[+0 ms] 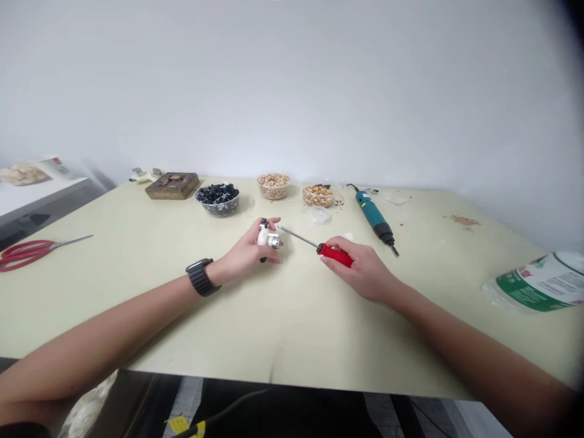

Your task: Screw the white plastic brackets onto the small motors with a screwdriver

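My left hand [249, 250], with a dark watch on its wrist, is closed around a small white fitting [263, 236] that has black ends and a silver round part facing right. In my right hand [365, 267] is a screwdriver [336, 254], gripped by its red handle. Its metal shaft points left and up, and the tip is close to the white fitting, seemingly just apart from it. Both hands are over the middle of the pale table [292, 328].
Behind my hands stand a tub of black pieces [218, 199], two tubs of small tan pieces [274, 185] and a lid [318, 214]. A teal rotary tool [375, 218] lies right of them. Red scissors [31, 252], a metal block [172, 186] and a labelled bottle [538, 283] flank the table.
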Demonstrator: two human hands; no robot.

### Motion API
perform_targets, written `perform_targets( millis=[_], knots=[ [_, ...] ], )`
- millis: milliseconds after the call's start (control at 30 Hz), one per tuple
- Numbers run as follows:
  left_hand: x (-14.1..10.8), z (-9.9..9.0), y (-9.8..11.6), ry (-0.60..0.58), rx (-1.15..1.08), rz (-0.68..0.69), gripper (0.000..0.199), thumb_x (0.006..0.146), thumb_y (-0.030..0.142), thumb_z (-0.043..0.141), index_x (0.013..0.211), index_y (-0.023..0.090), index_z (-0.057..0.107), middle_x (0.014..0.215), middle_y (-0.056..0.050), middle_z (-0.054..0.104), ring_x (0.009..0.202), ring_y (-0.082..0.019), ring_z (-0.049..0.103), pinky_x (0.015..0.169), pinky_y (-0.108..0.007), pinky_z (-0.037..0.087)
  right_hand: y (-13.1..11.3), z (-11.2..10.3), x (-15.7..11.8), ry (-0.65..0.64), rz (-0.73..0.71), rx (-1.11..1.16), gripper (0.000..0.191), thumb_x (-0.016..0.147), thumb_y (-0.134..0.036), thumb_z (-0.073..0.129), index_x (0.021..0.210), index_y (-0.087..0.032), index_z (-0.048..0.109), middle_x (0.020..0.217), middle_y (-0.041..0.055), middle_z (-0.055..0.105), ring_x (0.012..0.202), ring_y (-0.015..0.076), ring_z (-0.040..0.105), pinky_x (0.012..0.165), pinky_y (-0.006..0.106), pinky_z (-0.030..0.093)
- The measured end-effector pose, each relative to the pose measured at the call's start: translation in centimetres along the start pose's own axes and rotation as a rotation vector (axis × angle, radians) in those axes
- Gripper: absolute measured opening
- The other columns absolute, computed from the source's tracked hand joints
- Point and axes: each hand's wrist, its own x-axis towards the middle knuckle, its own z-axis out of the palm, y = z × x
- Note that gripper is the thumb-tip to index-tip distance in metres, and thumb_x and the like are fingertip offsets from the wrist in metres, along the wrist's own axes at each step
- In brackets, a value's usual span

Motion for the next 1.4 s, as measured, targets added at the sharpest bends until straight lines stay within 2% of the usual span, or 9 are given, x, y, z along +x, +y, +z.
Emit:
perform_targets(
  millis=[133,233,433,500,700,767,900,1200,1400],
  knots=[
    [-0.18,0.1,0.27,-0.05,-0.023,-0.013,0.055,0.075,0.012,0.077,0.118,0.028,0.047,0.151,-0.009,0.047,0.114,-0.028,0.067,0.078,-0.042,0.068,0.15,0.08,0.0,-0.001,0.016,0.01,0.029,0.102,-0.051,0.058,0.109,-0.024,0.068,0.099,0.003,0.073,0.081,0.0173,0.063,0.071,0.029,0.045],
    [-0.35,0.25,0.29,-0.072,0.0,-0.006,0.055,0.077,0.011,0.076,0.121,0.029,0.048,0.136,-0.007,0.055,0.107,-0.025,0.067,0.074,-0.039,0.068,0.18,0.11,-0.02,-0.004,0.029,0.019,0.029,0.102,-0.052,0.059,0.11,-0.025,0.067,0.099,0.0016,0.072,0.08,0.0163,0.062,0.07,0.029,0.044],
    [-0.41,0.37,0.32,-0.072,-0.079,-0.05,0.054,0.077,0.013,0.08,0.118,0.028,0.048,0.141,-0.007,0.054,0.117,-0.028,0.067,0.085,-0.043,0.066,0.11,0.08,-0.03,-0.001,0.032,0.026,0.029,0.102,-0.052,0.059,0.11,-0.025,0.068,0.097,0.0018,0.072,0.079,0.0167,0.062,0.07,0.029,0.044],
    [-0.31,0.38,0.28,-0.06,-0.111,-0.081,0.054,0.078,0.015,0.081,0.118,0.029,0.047,0.141,-0.006,0.055,0.12,-0.027,0.066,0.086,-0.039,0.063,0.14,0.08,-0.03,-0.003,0.026,0.024,0.03,0.102,-0.053,0.059,0.109,-0.025,0.068,0.096,0.0019,0.072,0.078,0.0165,0.061,0.069,0.029,0.043],
    [0.06,0.33,-0.1,-0.005,-0.093,0.046,0.048,0.07,0.012,0.08,0.107,0.023,0.052,0.152,-0.005,0.05,0.097,-0.013,0.059,0.077,-0.026,0.048,0.14,0.03,-0.03,-0.006,0.032,0.03,0.028,0.102,-0.052,0.059,0.109,-0.025,0.067,0.096,0.0014,0.071,0.078,0.0161,0.061,0.07,0.029,0.044],
    [0.09,0.25,0.05,0.009,-0.056,0.074,0.045,0.068,0.01,0.079,0.104,0.021,0.054,0.143,-0.004,0.055,0.095,-0.013,0.057,0.076,-0.026,0.045,0.07,0.01,-0.05,-0.013,0.034,0.042,0.028,0.103,-0.051,0.059,0.109,-0.026,0.067,0.096,0.0007,0.071,0.078,0.0154,0.06,0.07,0.029,0.044],
    [-0.1,0.14,0.64,-0.028,-0.012,0.109,0.043,0.067,0.008,0.077,0.1,0.02,0.053,0.119,-0.004,0.062,0.115,-0.02,0.058,0.085,-0.028,0.046,-0.15,-0.01,-0.11,-0.028,0.024,0.066,0.027,0.103,-0.051,0.058,0.109,-0.026,0.067,0.099,0.0002,0.07,0.082,0.0154,0.061,0.073,0.029,0.044],
    [-0.7,0.19,0.21,-0.107,0.101,0.085,0.055,0.08,0.018,0.076,0.121,0.027,0.041,0.143,-0.008,0.057,0.105,-0.019,0.061,0.079,-0.03,0.051,-0.22,0.06,-0.17,-0.015,-0.008,0.07,0.028,0.105,-0.051,0.056,0.111,-0.026,0.066,0.096,-0.0007,0.069,0.077,0.0141,0.057,0.072,0.028,0.042],
    [-0.49,0.11,0.3,-0.093,0.14,0.049,0.051,0.075,0.017,0.076,0.114,0.024,0.043,0.133,-0.007,0.061,0.087,-0.014,0.058,0.064,-0.025,0.046,0.01,-0.05,-0.3,-0.028,-0.014,0.056,0.023,0.103,-0.048,0.061,0.108,-0.026,0.068,0.099,-0.0025,0.071,0.081,0.0131,0.06,0.073,0.027,0.044]
  ],
)
